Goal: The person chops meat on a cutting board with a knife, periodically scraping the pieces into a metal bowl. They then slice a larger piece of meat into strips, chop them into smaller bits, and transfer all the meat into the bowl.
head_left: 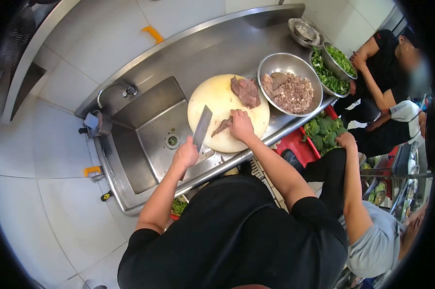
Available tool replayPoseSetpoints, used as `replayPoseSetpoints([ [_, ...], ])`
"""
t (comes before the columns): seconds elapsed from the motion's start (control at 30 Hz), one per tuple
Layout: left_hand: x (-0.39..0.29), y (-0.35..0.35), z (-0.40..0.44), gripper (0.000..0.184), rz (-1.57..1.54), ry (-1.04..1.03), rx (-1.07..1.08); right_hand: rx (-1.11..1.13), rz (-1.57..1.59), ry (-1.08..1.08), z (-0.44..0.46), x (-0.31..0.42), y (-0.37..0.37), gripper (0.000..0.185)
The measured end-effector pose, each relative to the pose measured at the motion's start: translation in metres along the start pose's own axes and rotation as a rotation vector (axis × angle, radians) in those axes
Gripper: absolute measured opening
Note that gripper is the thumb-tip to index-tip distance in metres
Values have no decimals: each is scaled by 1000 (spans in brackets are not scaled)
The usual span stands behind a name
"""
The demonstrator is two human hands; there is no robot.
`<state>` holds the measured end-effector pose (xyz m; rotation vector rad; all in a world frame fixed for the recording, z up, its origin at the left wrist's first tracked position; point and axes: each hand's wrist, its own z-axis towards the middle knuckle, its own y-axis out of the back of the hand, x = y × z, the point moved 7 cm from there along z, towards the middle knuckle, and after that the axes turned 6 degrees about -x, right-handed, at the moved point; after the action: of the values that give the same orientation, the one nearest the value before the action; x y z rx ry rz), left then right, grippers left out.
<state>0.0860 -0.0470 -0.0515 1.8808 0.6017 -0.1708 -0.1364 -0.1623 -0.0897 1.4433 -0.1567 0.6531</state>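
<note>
My left hand [186, 153] is closed round the handle of a cleaver [203, 126]. Its broad blade stands over the left part of a round, pale cutting board [200, 94]. My right hand [241, 126] presses a narrow piece of cooked meat [221, 127] to the board, its fingers curled over one end. A small gap separates the blade from that piece. Farther back on the board lies a larger brown chunk of meat [246, 91]. Beside it, a steel bowl [264, 67] holds chopped meat [297, 94] and a few bigger pieces.
The board partly overhangs a steel sink [130, 159] with a faucet [102, 96]. Bowls of cut greens [330, 79] stand far right. Below the counter edge is a red crate [294, 142] with broccoli [323, 130]. Other people [371, 226] are close on my right.
</note>
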Motion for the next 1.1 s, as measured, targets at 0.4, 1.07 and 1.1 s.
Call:
replayPoseSetpoints([
  [0.4,-5,-7,7,35,-8,78,-89,295,408,-77,57,-11,18,20],
  [1.07,-13,-20,-20,28,41,68,-96,22,311,243,-44,10,8,17],
  [1.1,-15,-16,-21,28,46,71,-87,17,314,260,-43,15,7,17],
])
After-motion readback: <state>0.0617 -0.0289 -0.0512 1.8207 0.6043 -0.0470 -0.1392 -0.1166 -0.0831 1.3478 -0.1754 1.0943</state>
